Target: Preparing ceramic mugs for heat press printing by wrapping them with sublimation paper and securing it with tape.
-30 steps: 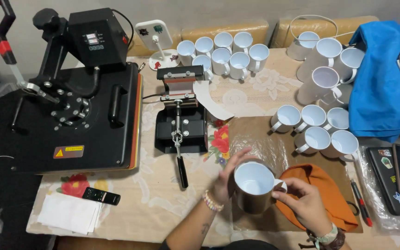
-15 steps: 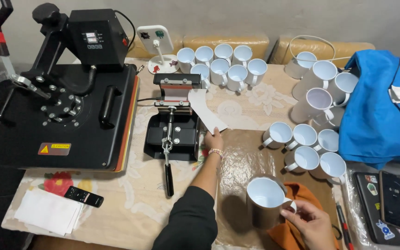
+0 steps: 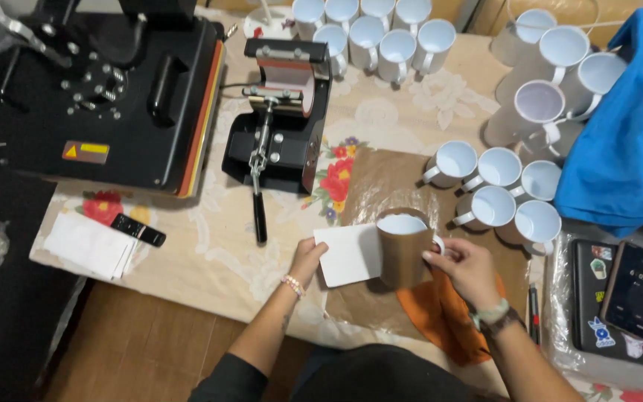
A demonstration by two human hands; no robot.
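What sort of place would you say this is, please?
Probably a small home workshop for printing mugs: a mug heat press and a flat heat press stand on the table, with many blank white mugs beside them.

Table: a table [image 3: 210, 246] with a cream lace cloth with red flowers stood over a brown wood floor [image 3: 143, 350].
Left side: a big flat black press machine [image 3: 106, 97] sat there.
Middle: a small black mug press [image 3: 280, 119] sat beside it.
Front left: white paper sheets [image 3: 87, 246] and a small black remote [image 3: 137, 230] lay there.
Back: white mugs [image 3: 370, 33] stood close together.
Right: a brown paper sheet [image 3: 381, 179], five white mugs [image 3: 496, 193] and blue cloth [image 3: 626, 126] lay there.
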